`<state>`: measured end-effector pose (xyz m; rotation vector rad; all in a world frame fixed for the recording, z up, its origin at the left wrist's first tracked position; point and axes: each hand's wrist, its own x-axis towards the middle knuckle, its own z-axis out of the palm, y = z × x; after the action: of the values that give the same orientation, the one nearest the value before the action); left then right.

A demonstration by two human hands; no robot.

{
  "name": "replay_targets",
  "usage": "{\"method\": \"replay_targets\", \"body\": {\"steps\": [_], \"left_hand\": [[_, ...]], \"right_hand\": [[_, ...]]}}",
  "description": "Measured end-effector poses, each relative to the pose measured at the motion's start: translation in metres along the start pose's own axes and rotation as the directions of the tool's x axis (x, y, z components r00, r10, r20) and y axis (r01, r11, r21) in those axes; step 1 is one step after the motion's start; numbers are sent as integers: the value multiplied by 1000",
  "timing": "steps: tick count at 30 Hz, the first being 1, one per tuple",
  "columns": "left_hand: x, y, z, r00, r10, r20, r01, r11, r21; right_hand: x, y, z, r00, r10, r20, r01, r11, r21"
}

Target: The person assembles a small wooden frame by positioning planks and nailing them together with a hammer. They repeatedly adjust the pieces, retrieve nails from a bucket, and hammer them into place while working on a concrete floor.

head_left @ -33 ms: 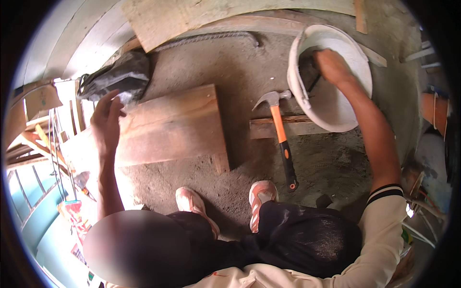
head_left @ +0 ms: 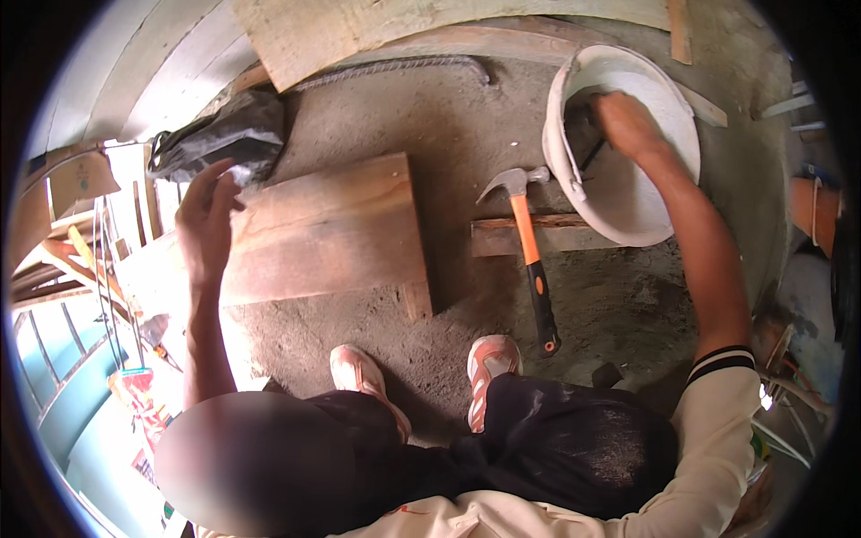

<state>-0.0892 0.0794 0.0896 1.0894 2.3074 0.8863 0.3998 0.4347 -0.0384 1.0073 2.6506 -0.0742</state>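
My right hand [head_left: 630, 124] reaches into a tilted white bucket [head_left: 554, 134] at the far right. Its fingers are lost in the dark inside the bucket, beside a thin dark rod [head_left: 592, 154]; whether they grip anything does not show. My left hand [head_left: 208, 213] hovers over the left part of a low wooden bench [head_left: 327, 233], fingers apart and nothing in them. A claw hammer [head_left: 529, 242] with an orange and black handle rests across a short wood piece [head_left: 491, 240], its head close to the bucket.
A black bag [head_left: 224, 139] lies beyond the bench on the left. Behind it a bent steel bar [head_left: 395, 72] runs along a sheet of plywood [head_left: 314, 36]. My shoes [head_left: 493, 359] stand on the dirt floor. Wood scraps and a light blue surface [head_left: 81, 430] fill the left edge.
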Motion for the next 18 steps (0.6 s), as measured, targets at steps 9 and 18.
{"method": "replay_targets", "body": {"steps": [9, 18], "left_hand": [[-45, 69, 64, 778, 127, 615, 176, 896, -408], [-126, 64, 125, 322, 326, 889, 91, 924, -372]], "right_hand": [[-107, -93, -148, 976, 186, -109, -29, 615, 788], [-173, -248, -62, 934, -294, -204, 259, 162, 952]]}}
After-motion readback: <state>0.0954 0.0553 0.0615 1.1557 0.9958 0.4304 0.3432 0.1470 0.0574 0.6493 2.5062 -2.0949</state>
